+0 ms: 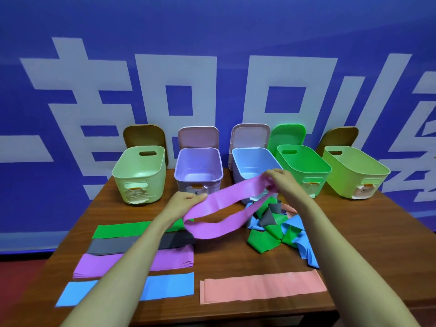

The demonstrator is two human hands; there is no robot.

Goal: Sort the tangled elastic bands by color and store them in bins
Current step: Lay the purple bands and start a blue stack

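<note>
A purple elastic band hangs as a loop above the table, stretched between both hands. My left hand pinches its left end. My right hand grips its right end in front of the light blue bin. A tangled pile of bands in green, blue, grey and salmon lies under my right hand. Flattened bands lie at the left: green, grey, purple and blue. A salmon band lies flat at the front right.
Five open bins stand in a row at the back of the wooden table: pale green, lilac, light blue, bright green and yellow-green. Their lids lean against the blue wall behind them.
</note>
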